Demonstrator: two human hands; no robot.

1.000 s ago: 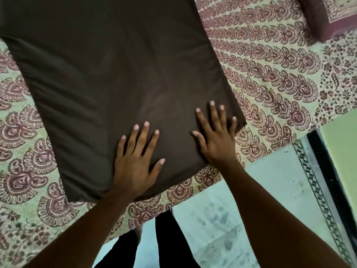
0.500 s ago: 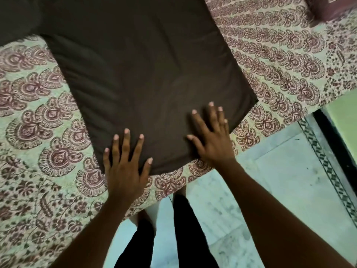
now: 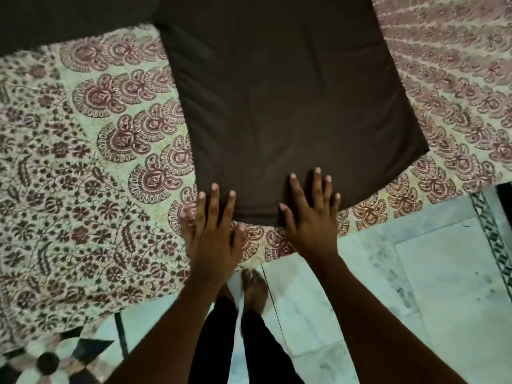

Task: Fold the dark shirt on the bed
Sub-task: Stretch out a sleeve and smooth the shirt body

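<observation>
A: What's on that paisley-printed bedspread (image 3: 83, 162)?
B: A smooth dark brown shirt (image 3: 291, 106), laid flat near its edge. The left hand (image 3: 214, 236) and right hand (image 3: 313, 217) lie on the hem, fingers straight and spread, gripping nothing.

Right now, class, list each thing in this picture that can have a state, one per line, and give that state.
dark shirt: lying flat on the bed, one sleeve stretched out to the side.
left hand: open, straight fingers on the shirt's near corner.
right hand: open, fingers spread flat on the shirt's near hem.
bed cover: spread out under the shirt.
</observation>
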